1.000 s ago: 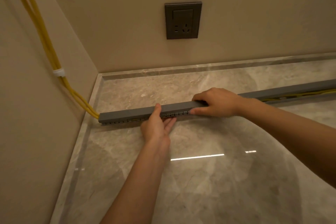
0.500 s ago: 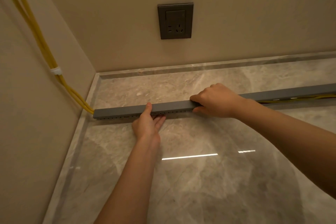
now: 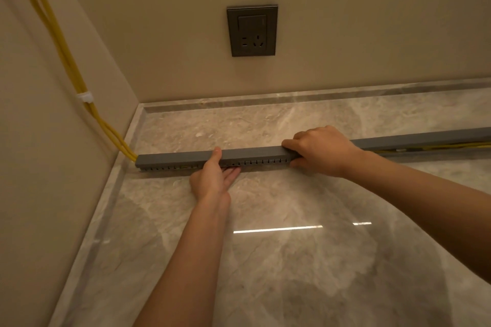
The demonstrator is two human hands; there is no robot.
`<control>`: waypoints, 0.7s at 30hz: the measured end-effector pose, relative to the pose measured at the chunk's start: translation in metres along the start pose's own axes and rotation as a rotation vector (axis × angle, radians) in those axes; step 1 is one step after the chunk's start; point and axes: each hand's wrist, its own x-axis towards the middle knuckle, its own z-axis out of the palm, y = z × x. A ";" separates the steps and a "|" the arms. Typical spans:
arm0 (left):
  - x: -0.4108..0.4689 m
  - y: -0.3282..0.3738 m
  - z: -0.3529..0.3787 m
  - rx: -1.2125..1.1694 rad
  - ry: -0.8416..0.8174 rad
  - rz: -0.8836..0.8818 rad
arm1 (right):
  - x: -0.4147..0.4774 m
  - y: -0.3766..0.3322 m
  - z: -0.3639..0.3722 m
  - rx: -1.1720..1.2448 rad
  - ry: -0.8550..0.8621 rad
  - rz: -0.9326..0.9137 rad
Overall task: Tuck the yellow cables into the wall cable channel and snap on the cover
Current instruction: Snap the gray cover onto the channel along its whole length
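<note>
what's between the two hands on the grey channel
Head view: just a bare stretch of the grey cover, with the slotted channel under it, runs between the left hand and the right hand.

You've got 2 hands in shot: 1 left hand [image 3: 212, 180], 1 right hand [image 3: 321, 151]. 1 grey channel [image 3: 265, 161] w/ 1 cover [image 3: 172, 159] on it. Yellow cables [image 3: 63, 42]: at least 2 strands, poss. 3 near the bottom, exact no. can't be told. 1 white clip [image 3: 85, 97]. 1 wall socket [image 3: 252, 30]. 2 light streaks on the floor [image 3: 292, 287]: 1 long streak [image 3: 277, 229], 1 short streak [image 3: 362, 223].
</note>
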 end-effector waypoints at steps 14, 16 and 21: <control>-0.002 0.000 -0.001 0.017 0.014 0.026 | -0.007 0.000 0.009 0.049 0.068 -0.011; -0.001 -0.001 -0.001 0.026 0.015 0.023 | -0.014 0.014 0.005 0.164 0.016 -0.017; 0.001 -0.002 0.001 0.028 -0.003 0.008 | -0.040 0.047 0.001 0.201 -0.032 0.022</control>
